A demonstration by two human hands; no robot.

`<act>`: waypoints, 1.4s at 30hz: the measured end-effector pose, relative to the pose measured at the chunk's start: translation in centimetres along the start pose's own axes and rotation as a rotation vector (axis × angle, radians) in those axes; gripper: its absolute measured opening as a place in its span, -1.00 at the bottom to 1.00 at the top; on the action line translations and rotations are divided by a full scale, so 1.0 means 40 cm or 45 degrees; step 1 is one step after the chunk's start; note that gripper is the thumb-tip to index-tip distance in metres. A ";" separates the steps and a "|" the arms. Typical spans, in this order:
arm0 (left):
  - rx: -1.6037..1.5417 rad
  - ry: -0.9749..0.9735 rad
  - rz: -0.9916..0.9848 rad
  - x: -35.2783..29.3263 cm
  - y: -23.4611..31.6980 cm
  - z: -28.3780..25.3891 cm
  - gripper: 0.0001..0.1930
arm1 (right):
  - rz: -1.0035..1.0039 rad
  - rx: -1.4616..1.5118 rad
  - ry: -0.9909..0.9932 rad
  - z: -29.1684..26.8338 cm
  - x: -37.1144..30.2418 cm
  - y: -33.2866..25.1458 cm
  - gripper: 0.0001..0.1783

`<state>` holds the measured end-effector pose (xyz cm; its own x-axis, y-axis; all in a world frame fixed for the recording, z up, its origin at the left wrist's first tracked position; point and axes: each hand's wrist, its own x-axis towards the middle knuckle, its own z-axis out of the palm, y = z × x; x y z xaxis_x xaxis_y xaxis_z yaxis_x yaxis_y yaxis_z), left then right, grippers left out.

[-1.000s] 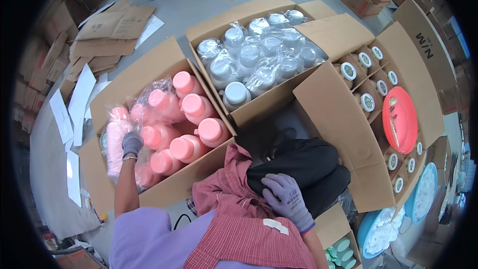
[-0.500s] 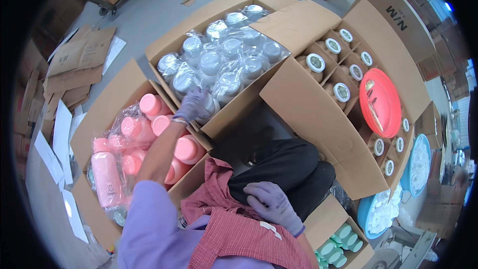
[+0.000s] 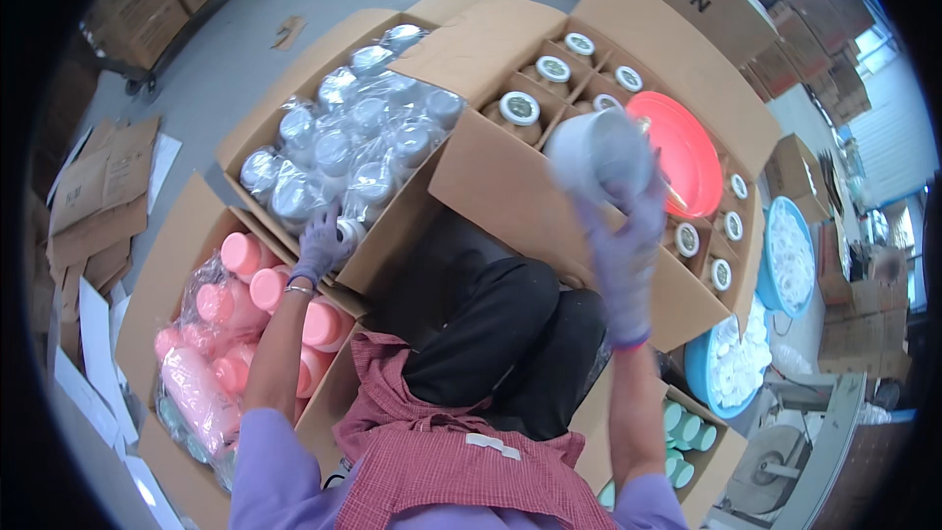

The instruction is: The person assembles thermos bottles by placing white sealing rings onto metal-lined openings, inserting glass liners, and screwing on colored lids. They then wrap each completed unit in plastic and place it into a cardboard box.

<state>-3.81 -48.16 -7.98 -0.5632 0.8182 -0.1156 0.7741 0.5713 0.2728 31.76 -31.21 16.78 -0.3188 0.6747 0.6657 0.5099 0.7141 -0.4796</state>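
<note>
My left hand is at the near corner of a box of grey-capped bottles in clear plastic bags. Its fingers are closed at the neck of an uncapped bottle, whose pale round mouth shows. My right hand, blurred by motion, is raised over the divided box and grips a pale grey, cup-shaped cap. Grey caps like it top the bagged bottles. Both hands wear thin light-purple gloves.
A box of pink bottles stands at left. The divided box holds white-rimmed bottles and a red plastic tray. Blue basins of white parts and a box of green-capped items lie at right. Flattened cardboard lies far left.
My right hand has risen from my lap to the right and now holds the grey cap. The bottle by my left hand now shows its mouth. The whole view has shifted.
</note>
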 end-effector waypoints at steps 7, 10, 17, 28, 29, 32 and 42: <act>0.075 0.145 0.172 0.037 -0.039 0.053 -0.32 | 0.222 -0.677 -0.047 -0.137 0.085 0.306 -0.43; 0.183 0.584 0.447 -0.045 0.006 -0.211 -0.40 | 0.007 -0.366 -0.083 -0.132 0.014 0.168 -0.40; -1.188 0.763 0.353 -0.305 0.182 -0.596 -0.66 | 0.763 1.086 -0.358 -0.005 -0.150 -0.027 -0.39; -2.237 -0.801 0.483 -0.323 0.647 -0.177 -0.43 | 0.040 0.578 -0.481 -0.196 -0.350 0.003 -0.62; -2.032 -0.877 0.649 -0.318 0.665 -0.170 -0.41 | 0.138 0.629 -0.385 -0.197 -0.390 0.013 -0.63; -1.897 -0.996 0.768 -0.336 0.686 -0.195 -0.40 | 0.258 0.669 -0.427 -0.245 -0.423 0.079 -0.61; -2.023 -1.170 0.667 -0.368 0.698 -0.238 -0.22 | 0.041 0.439 -0.624 -0.289 -0.317 0.046 -0.30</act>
<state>23.33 -44.86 10.44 0.3240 0.9461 0.0042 -0.4502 0.1503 0.8802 45.99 -40.59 14.08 -0.6804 0.6461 0.3457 0.2633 0.6559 -0.7075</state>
